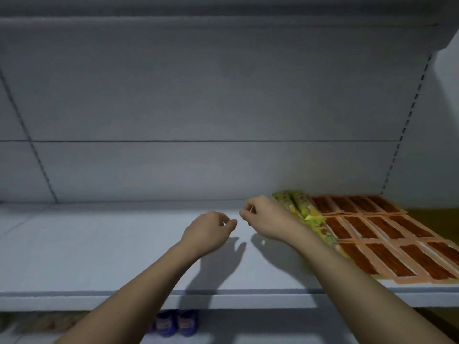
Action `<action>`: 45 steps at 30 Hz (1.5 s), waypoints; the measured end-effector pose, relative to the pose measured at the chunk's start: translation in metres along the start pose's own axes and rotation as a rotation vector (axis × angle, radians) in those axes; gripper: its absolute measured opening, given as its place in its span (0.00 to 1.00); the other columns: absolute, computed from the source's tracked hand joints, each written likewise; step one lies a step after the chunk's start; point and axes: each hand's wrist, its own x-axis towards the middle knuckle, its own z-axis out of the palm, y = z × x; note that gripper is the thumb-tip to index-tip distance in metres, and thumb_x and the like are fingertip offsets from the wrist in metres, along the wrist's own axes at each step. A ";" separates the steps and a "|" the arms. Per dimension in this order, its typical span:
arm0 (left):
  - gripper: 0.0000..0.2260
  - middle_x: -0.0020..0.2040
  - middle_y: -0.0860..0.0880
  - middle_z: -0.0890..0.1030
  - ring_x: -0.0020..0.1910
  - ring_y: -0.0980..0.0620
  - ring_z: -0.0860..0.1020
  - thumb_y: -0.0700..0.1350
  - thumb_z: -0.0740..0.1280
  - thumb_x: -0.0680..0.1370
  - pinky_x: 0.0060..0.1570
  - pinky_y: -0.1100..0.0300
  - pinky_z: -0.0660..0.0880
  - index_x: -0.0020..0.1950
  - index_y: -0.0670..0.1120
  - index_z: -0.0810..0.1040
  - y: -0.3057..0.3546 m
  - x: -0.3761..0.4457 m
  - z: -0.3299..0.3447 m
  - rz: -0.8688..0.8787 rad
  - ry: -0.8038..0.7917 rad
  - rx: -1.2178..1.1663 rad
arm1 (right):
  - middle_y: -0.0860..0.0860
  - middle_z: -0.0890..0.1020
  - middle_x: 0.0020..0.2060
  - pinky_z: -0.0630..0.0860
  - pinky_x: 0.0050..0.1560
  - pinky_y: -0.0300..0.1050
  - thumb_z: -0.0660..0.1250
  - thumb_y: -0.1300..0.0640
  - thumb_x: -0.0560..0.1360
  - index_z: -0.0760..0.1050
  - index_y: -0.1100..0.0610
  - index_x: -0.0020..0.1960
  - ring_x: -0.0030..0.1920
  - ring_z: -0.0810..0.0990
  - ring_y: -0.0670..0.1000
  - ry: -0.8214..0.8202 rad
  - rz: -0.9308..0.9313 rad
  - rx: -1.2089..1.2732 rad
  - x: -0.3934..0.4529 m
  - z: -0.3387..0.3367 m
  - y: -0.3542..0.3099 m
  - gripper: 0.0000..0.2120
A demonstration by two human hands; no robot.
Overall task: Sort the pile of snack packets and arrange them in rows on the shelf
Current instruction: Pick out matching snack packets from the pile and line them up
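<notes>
On shelf (pixel 111 244), green packets (pixel 301 209) lengthwise front-to-back

Beside our right fingers (pixel 244 212) we count at least three green packets (pixel 301 209); beyond them twelve orange packets (pixel 380 227). Below, two blue bottles (pixel 175 322).

A shop, by the look of it: white metal display shelf (pixel 124 244) with slotted uprights, flat orange-brown snack packets (pixel 387 234) laid in rows, blue-labelled bottles (pixel 173 322) stocked on the level below.
</notes>
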 end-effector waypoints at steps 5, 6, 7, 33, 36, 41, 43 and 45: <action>0.13 0.57 0.50 0.83 0.50 0.50 0.77 0.57 0.59 0.82 0.49 0.58 0.71 0.52 0.52 0.79 -0.117 -0.043 -0.088 -0.145 0.103 0.042 | 0.56 0.84 0.42 0.78 0.45 0.52 0.60 0.50 0.79 0.77 0.60 0.47 0.44 0.81 0.59 -0.113 -0.146 0.031 0.021 0.063 -0.124 0.14; 0.14 0.58 0.51 0.83 0.52 0.50 0.78 0.57 0.59 0.82 0.50 0.58 0.71 0.56 0.52 0.80 -0.144 -0.055 -0.107 -0.180 0.129 0.052 | 0.55 0.84 0.42 0.78 0.45 0.52 0.60 0.50 0.79 0.77 0.60 0.47 0.44 0.81 0.58 -0.131 -0.181 0.035 0.023 0.079 -0.154 0.14; 0.16 0.59 0.52 0.82 0.54 0.51 0.78 0.58 0.59 0.82 0.50 0.57 0.71 0.60 0.51 0.80 -0.171 -0.068 -0.127 -0.215 0.152 0.065 | 0.54 0.84 0.42 0.78 0.46 0.51 0.60 0.50 0.79 0.78 0.59 0.47 0.44 0.81 0.57 -0.153 -0.217 0.037 0.024 0.096 -0.184 0.14; 0.11 0.50 0.55 0.79 0.48 0.56 0.78 0.54 0.63 0.82 0.43 0.61 0.75 0.58 0.52 0.81 -0.641 -0.305 -0.439 -0.746 0.571 0.142 | 0.61 0.84 0.46 0.72 0.39 0.47 0.63 0.50 0.79 0.79 0.64 0.52 0.38 0.79 0.57 -0.511 -0.914 0.023 0.086 0.424 -0.756 0.17; 0.11 0.49 0.55 0.78 0.47 0.56 0.77 0.53 0.63 0.82 0.43 0.61 0.74 0.59 0.51 0.81 -0.696 -0.288 -0.460 -0.759 0.534 0.144 | 0.65 0.82 0.48 0.67 0.38 0.46 0.63 0.52 0.79 0.77 0.68 0.53 0.34 0.73 0.54 -0.538 -0.880 0.069 0.126 0.464 -0.789 0.17; 0.11 0.51 0.52 0.82 0.41 0.58 0.78 0.52 0.62 0.82 0.41 0.59 0.77 0.59 0.50 0.80 -0.777 -0.246 -0.518 -0.783 0.477 0.160 | 0.67 0.81 0.49 0.69 0.38 0.46 0.64 0.53 0.79 0.76 0.70 0.52 0.35 0.74 0.54 -0.619 -0.840 0.083 0.189 0.524 -0.855 0.18; 0.11 0.51 0.53 0.81 0.38 0.59 0.77 0.52 0.62 0.83 0.37 0.62 0.75 0.60 0.50 0.80 -0.804 -0.229 -0.542 -0.766 0.499 0.160 | 0.64 0.82 0.48 0.72 0.38 0.48 0.64 0.52 0.79 0.77 0.68 0.51 0.38 0.78 0.56 -0.606 -0.851 0.073 0.212 0.540 -0.882 0.17; 0.12 0.52 0.53 0.80 0.40 0.58 0.77 0.52 0.62 0.83 0.37 0.62 0.74 0.60 0.50 0.80 -0.826 -0.214 -0.561 -0.750 0.533 0.155 | 0.60 0.83 0.46 0.75 0.42 0.50 0.64 0.52 0.78 0.79 0.64 0.49 0.44 0.81 0.58 -0.574 -0.868 0.065 0.232 0.551 -0.907 0.15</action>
